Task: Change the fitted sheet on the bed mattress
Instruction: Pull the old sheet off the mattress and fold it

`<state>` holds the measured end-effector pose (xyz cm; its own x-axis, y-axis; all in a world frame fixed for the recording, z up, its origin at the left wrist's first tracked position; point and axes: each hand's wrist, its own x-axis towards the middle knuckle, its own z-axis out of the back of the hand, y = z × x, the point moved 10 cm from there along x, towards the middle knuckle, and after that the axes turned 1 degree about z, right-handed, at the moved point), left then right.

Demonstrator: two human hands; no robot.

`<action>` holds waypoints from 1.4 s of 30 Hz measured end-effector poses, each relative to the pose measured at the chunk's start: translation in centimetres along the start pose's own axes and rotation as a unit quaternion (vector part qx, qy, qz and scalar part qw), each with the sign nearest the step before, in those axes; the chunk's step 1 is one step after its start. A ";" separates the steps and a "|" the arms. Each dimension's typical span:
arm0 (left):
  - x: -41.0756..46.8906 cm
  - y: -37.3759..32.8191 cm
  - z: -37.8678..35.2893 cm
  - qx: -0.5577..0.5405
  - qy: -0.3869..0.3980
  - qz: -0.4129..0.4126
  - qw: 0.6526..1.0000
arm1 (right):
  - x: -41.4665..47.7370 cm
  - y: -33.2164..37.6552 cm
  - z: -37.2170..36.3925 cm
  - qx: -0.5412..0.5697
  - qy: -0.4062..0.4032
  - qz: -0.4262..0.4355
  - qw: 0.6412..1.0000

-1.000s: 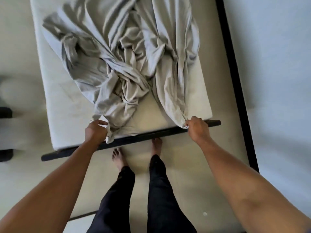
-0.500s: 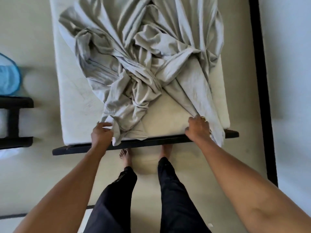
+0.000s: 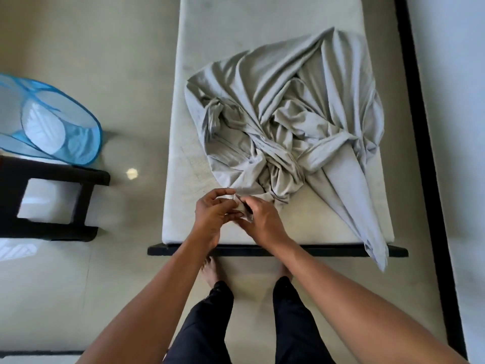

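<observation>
A crumpled grey fitted sheet (image 3: pixel 283 122) lies bunched on the bare white mattress (image 3: pixel 183 158), with one long tail hanging over the near right corner past the black bed frame (image 3: pixel 328 250). Near the mattress's front edge my left hand (image 3: pixel 214 214) and my right hand (image 3: pixel 262 219) meet. Both pinch the same small fold of the sheet's edge between their fingers.
A blue mesh laundry hamper (image 3: pixel 52 122) lies on its side on the floor at the left. Below it stands a black stool or frame (image 3: pixel 15 195). A white wall with a black strip (image 3: pixel 422 127) runs along the right side. My bare feet stand at the bed's foot.
My right hand let go of the sheet's right tail and moved left to join my left hand on one fold. The tail now hangs over the corner. The view shifted left.
</observation>
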<state>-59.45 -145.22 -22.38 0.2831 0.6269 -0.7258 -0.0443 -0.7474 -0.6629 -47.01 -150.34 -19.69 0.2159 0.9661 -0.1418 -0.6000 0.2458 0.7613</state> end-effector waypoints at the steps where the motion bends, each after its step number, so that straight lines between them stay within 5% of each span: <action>1: -0.6 -1.3 0.0 -0.007 0.016 -0.007 1.000 | 0.0 1.1 1.0 0.020 -0.022 -0.003 1.000; 7: -6.1 -11.6 -4.0 -0.017 0.187 -0.080 0.979 | -1.2 11.2 11.5 0.082 -0.196 0.066 0.975; 10: -8.6 -17.0 -5.8 0.061 0.227 -0.155 0.959 | -1.2 14.5 14.8 0.041 -0.228 0.082 0.969; 17: -14.1 -24.3 -11.3 0.374 0.258 -0.378 0.807 | 0.1 17.7 20.5 0.122 -0.206 0.036 0.970; 24: -12.9 -24.6 -14.7 0.442 0.290 -0.332 0.781 | -0.6 18.1 26.7 0.172 -0.250 0.040 0.952; 30: -11.2 -20.3 -16.3 0.609 0.270 -0.358 0.654 | -3.2 16.7 29.7 0.254 -0.267 0.023 0.929; 32: -11.4 -20.9 -16.2 0.591 0.238 -0.417 0.649 | -4.3 15.4 30.0 0.252 -0.283 0.004 0.925; 36: -12.0 -25.7 -14.1 0.450 0.107 -0.523 0.716 | -5.6 12.5 29.4 0.257 -0.317 -0.038 0.912; 40: -14.5 -24.0 -15.2 0.497 0.168 -0.534 0.663 | -4.6 12.9 29.3 0.241 -0.332 -0.024 0.912; 42: -12.9 -21.5 -13.6 0.580 0.174 -0.474 0.639 | -4.1 13.4 29.4 0.235 -0.347 -0.023 0.908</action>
<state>-49.17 -140.24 3.73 0.8965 0.4397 0.0545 -0.3181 0.7245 -0.6115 -33.29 -153.37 9.74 0.7635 0.6330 0.1279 -0.2186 0.0669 0.9735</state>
